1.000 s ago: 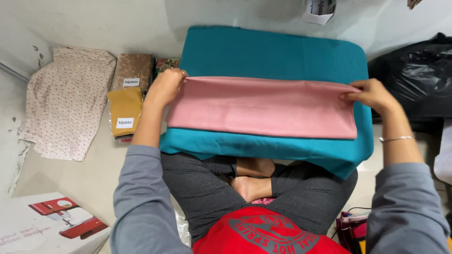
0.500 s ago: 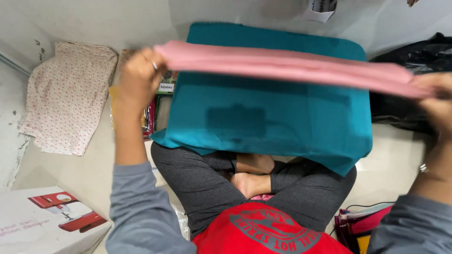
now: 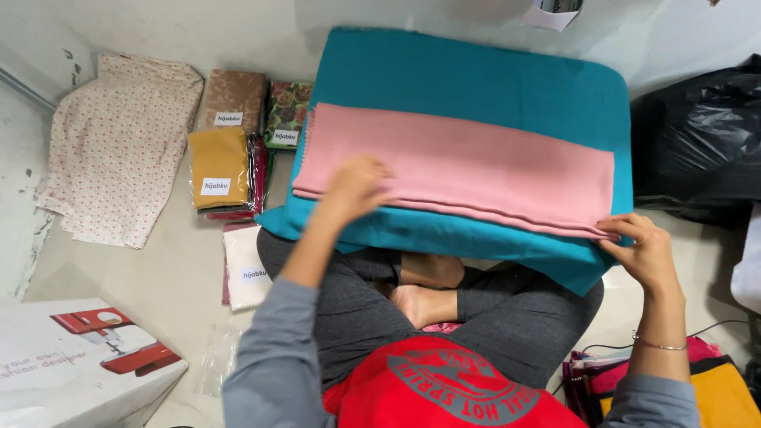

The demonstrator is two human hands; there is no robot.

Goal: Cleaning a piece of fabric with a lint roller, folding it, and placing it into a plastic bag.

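fingers of the left hand [image 3: 354,186] lie spread and flat on the pink cloth [image 3: 468,162] at centre frame, pressing its near left edge so the fold stays put. right hand [image 3: 646,252], lower right, pinches the cloth's corner to keep the layers lined up. the cloth rests across a teal cloth [image 3: 476,79] draped over the person's crossed legs. packaged fabrics [image 3: 218,166] sit at upper left on the floor [image 3: 182,277].

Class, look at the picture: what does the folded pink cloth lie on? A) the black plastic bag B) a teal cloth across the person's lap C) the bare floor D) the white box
B: the pink cloth lies flat on the teal cloth, with the left hand pressing on it and the right hand at its corner.
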